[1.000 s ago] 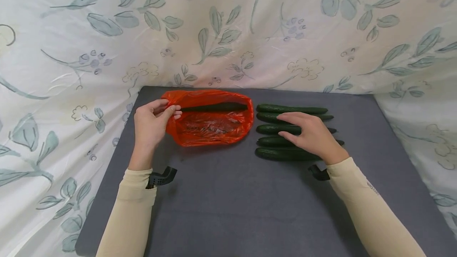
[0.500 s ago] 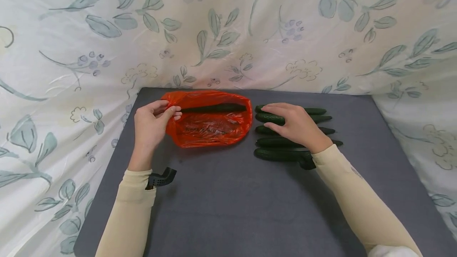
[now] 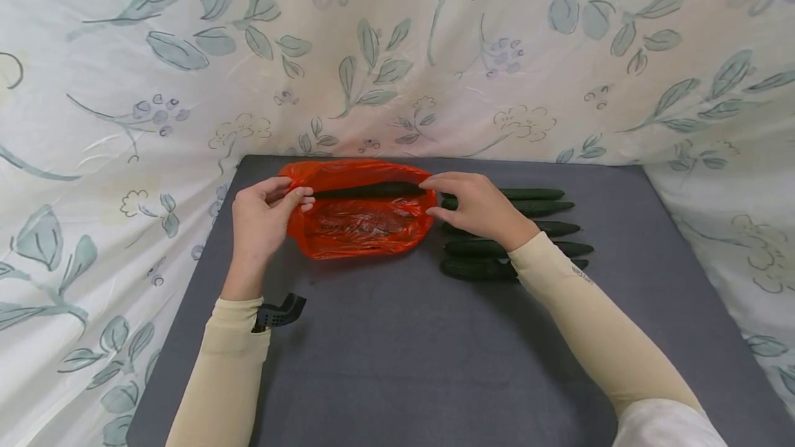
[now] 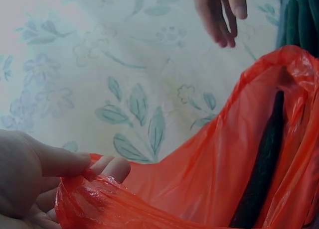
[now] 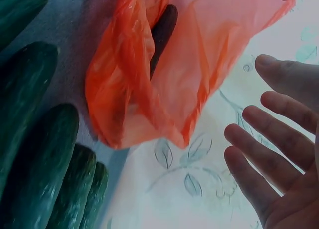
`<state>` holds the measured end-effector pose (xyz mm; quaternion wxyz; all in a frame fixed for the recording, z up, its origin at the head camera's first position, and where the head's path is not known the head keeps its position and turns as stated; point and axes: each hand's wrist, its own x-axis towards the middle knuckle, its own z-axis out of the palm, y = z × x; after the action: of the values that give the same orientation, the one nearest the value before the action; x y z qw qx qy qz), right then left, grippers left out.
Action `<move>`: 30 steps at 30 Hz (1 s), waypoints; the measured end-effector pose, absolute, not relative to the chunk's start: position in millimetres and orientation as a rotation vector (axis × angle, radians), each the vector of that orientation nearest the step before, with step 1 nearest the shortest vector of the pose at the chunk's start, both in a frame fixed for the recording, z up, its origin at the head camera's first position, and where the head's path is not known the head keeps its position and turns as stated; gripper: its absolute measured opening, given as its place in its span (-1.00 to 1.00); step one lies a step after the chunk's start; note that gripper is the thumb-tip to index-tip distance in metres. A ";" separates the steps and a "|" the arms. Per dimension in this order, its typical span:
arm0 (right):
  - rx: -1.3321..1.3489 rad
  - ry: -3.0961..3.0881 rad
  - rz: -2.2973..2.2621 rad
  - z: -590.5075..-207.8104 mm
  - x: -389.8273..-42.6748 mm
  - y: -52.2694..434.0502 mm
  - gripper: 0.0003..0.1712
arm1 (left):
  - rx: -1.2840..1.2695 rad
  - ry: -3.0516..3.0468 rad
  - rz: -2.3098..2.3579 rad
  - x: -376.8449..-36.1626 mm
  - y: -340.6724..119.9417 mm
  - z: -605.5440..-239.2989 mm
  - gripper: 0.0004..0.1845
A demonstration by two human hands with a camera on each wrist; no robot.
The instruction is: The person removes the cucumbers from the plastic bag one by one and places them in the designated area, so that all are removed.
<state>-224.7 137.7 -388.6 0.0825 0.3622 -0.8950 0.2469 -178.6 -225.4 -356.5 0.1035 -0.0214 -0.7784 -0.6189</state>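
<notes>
An orange plastic bag [image 3: 363, 226] lies open on the dark grey mat [image 3: 404, 350], with one dark green cucumber [image 3: 373, 190] inside along its far side. My left hand [image 3: 268, 216] pinches the bag's left rim between thumb and fingers [image 4: 60, 162]. My right hand [image 3: 473, 207] hovers at the bag's right rim, fingers [image 5: 271, 139] straight and spread, holding nothing. Several cucumbers [image 3: 549, 228] lie in a row just right of the bag, partly under my right wrist. The wrist views show the bag [image 5: 199, 64] and the cucumber inside it [image 4: 261, 174].
A white cloth with a leaf print [image 3: 397, 54] drapes behind and around the mat. The near half of the mat is bare grey. Black camera mounts [image 3: 279, 312] sit at my wrists.
My right hand has moved left from on top of the cucumber row to the bag's right rim. The left hand has kept its pinch on the bag.
</notes>
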 end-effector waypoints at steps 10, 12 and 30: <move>1.135 -2.743 0.705 -392.5 -240.0 111.4 -0.49 | -0.070 -2.305 -1.799 -178.7 -228.1 -357.3 -0.60; 1.135 -2.757 0.683 -394.1 -241.7 108.8 -0.50 | -0.071 -2.306 -1.796 -178.6 -228.1 -357.6 -0.61; 1.163 -2.883 0.656 -405.9 -264.5 74.8 -0.46 | -0.086 -2.285 -1.846 -175.5 -227.1 -357.9 -0.53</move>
<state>-264.5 74.8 -405.9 -0.0176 0.3661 -0.9072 0.2065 -175.5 -227.1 -357.9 0.1013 -0.0293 -0.7735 -0.6249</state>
